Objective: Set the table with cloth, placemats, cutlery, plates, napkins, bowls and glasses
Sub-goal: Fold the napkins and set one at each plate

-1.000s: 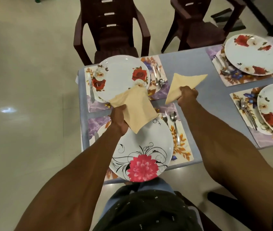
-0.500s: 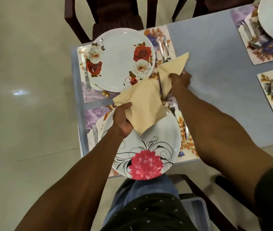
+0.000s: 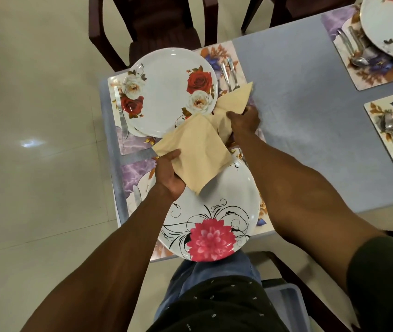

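My left hand [image 3: 169,174] grips a folded cream napkin stack [image 3: 196,152] above the near plate with the pink flower [image 3: 211,219]. My right hand [image 3: 244,121] pinches a second cream napkin [image 3: 237,99], folded to a triangle, low over the floral placemat [image 3: 217,52] just right of the rose plate [image 3: 169,92]. That napkin covers the lower ends of the fork and spoon [image 3: 228,73] lying there. A knife [image 3: 120,111] lies left of the rose plate. The blue-grey cloth [image 3: 298,111] covers the table.
Two more set places with placemats, cutlery [image 3: 353,49] and a plate [image 3: 392,27] sit at the right edge. Dark plastic chairs [image 3: 152,27] stand at the far side. A chair and a grey bin [image 3: 286,305] are beside my legs.
My right hand has brought the triangular napkin left and down from over the bare cloth to the placemat beside the rose plate. My left hand has kept its napkins over the near plate.
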